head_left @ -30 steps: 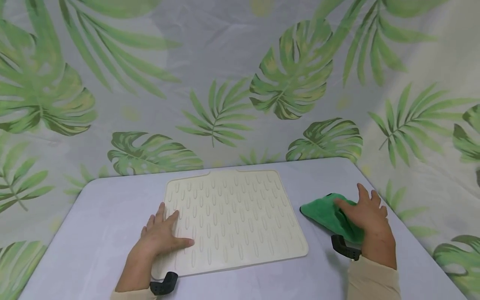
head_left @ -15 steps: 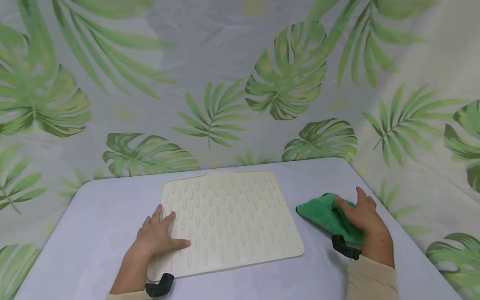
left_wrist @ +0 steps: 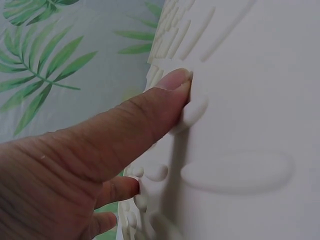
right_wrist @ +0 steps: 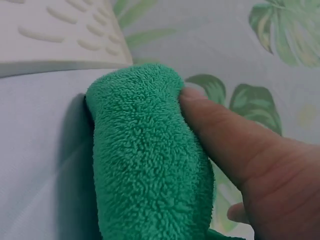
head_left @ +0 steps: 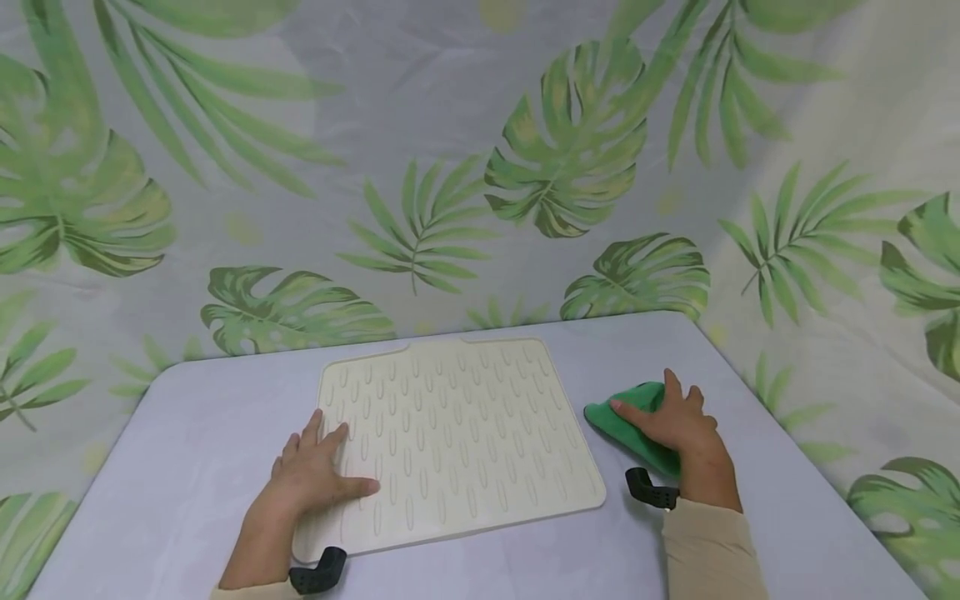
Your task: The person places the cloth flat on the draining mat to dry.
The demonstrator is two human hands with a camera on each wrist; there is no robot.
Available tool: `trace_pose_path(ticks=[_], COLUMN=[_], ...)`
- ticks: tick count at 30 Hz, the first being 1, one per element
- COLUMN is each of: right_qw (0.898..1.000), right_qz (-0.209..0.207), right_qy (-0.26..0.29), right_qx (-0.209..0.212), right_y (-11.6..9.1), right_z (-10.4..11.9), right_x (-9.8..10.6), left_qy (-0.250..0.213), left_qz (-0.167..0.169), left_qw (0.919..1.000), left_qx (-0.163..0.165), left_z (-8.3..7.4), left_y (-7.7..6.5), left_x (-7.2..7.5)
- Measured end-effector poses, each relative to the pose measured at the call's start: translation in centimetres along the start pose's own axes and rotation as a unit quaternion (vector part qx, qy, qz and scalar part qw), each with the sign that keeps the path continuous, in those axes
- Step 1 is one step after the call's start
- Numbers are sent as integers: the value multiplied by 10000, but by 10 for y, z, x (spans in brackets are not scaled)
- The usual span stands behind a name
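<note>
Counter [head_left: 525,571] is filling the lower frame; cream ridged mat [head_left: 450,429] is lying lower centre; green cloth [head_left: 632,435] is sitting at lower right, just beside mat, under right grip [head_left: 678,423], the nearer hand, long axis running upper left to lower right; cloth is showing fuzzy pile, dark edging, rounded fold; right grip is resting splayed, thumb touching cloth, not clenching; left grip [head_left: 306,473] is lying splayed over mat's left edge, grasping nothing.
</note>
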State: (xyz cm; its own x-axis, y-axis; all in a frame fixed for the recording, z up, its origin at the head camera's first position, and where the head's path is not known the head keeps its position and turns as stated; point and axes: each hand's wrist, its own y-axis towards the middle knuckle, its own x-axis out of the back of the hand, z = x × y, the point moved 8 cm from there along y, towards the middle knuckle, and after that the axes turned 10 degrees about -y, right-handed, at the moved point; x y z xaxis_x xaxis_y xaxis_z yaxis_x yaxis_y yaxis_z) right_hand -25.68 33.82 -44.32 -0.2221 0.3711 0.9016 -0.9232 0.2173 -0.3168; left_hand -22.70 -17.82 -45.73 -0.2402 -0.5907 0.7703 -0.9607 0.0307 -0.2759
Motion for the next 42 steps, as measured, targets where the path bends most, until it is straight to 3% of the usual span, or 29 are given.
trace_pose_path(ticks=[11, 23, 35, 42], right_qw=[9997, 9986, 9935, 9920], right_qz=[-238, -406, -619, -700], right_qy=[-114, 85, -437, -392], right_qx=[-3, 315, 851, 980], right_y=[-2, 4, -3, -1], right_z=[11, 24, 39, 36], right_x=[-8, -10, -2, 4], left_qy=[-48, -66, -148, -115], left_qz=[-80, -112, -68, -82], left_qw=[10000, 9999, 9999, 9999], left_qx=[-30, -20, 6, -21], left_z=[3, 1, 2, 2], left_y=[0, -1, -1, 0], left_x=[-1, 1, -2, 1])
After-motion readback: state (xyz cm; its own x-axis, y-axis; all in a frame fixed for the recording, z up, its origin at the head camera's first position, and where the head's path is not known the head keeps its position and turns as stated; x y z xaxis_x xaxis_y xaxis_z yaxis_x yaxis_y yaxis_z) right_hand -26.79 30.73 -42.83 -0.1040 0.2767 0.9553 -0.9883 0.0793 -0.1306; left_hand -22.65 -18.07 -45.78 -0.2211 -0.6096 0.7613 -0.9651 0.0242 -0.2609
